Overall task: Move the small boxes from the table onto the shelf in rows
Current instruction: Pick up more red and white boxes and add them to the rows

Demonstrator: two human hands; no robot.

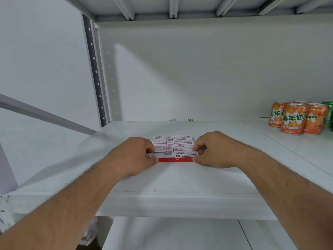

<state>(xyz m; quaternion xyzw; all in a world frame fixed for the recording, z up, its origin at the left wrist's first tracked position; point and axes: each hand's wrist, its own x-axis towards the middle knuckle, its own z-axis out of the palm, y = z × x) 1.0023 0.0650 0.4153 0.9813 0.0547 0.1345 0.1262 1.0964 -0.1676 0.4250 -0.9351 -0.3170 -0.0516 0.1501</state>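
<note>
Both hands pinch the near pair of small boxes (173, 147) on shelf (180, 177): left hand (134, 156) left box, right hand (214, 150) right box.

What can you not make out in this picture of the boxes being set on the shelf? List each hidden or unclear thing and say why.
- Table: out of the head view.
- Print on the small boxes: too small.
- Boxes' outer ends: covered by left hand and right hand.
- Green can: cut off by the right edge, behind orange cans.
- Small item at the shelf back: too small.
</note>
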